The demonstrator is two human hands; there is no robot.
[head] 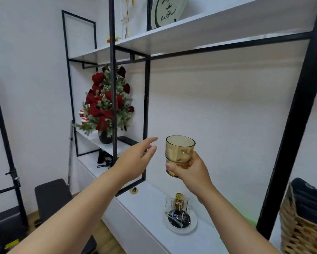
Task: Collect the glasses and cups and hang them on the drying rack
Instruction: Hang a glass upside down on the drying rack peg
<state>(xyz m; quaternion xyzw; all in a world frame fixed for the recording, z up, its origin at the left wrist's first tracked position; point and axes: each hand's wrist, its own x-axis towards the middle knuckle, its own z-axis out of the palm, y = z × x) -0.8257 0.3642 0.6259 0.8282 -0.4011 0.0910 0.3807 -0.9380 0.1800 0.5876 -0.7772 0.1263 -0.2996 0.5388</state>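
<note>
The right hand (189, 171) has its grip wrapped round the base of an upright amber glass (179, 153), held high above the drying rack (179, 213) on the white table (145, 213), likely for inverting onto a peg, while the left hand (135, 158) reaches forward, fingers apart and empty

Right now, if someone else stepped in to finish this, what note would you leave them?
Right hand: grip round the amber glass, held upright in the air.
Left hand: open, holding nothing, reaching forward.
Drying rack: on the white counter below, one amber glass already on it.
Left to do: turn the held glass over, hang it on a free peg, then look for more cups.
</note>
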